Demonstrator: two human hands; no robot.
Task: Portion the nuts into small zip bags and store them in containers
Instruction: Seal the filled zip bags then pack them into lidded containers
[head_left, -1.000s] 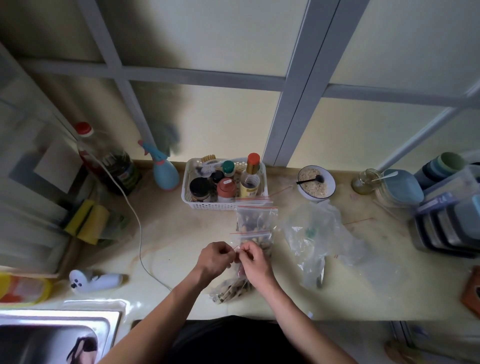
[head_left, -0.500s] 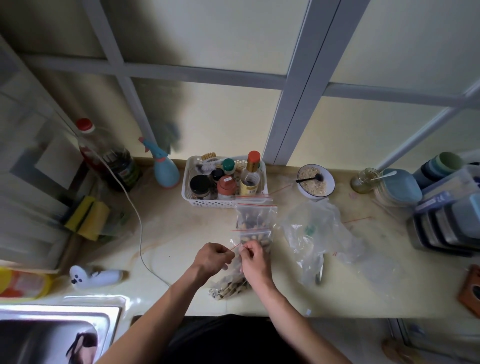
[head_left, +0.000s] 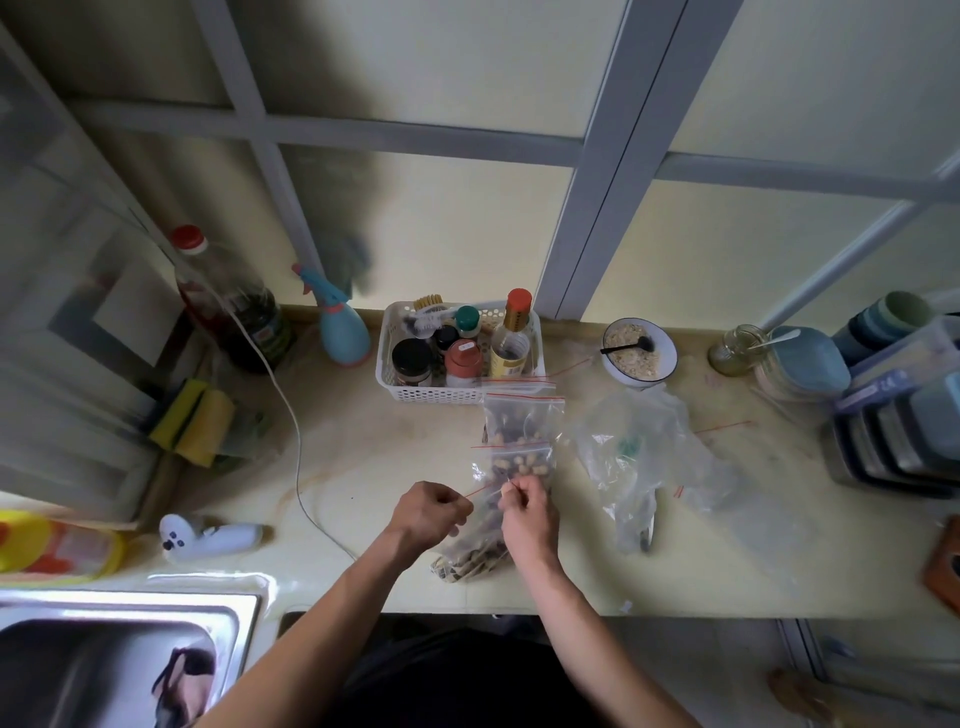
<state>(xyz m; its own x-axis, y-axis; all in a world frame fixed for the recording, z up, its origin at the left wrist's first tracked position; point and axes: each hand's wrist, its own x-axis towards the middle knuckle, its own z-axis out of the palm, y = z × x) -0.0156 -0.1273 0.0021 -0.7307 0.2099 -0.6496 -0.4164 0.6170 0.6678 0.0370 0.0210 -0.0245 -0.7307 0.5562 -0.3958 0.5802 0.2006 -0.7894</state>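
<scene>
Head view: your left hand (head_left: 428, 514) and right hand (head_left: 527, 512) work at lower centre of the frame, each with fingers curled and pinching one end of the red zip strip of a small zip bag (head_left: 480, 525). The bag hangs between the two hands, its mouth at the fingertips and its filled body below them, resting on the counter (head_left: 363, 457) near its front edge.

To close the seal well, hold the strip level and taut between both pinches. Press the two tracks together at one end, then run the pinch along the full strip to the other end. Keep nuts clear of the track; a trapped nut will likely leave a gap.

Two filled bags (head_left: 522, 441) lie just above your hands, overlapping, toward the white basket (head_left: 415, 389). The loose clear bag (head_left: 639, 457) lies right of centre. The stacked containers (head_left: 893, 436) stand at the right edge, well apart from your grip.
</scene>
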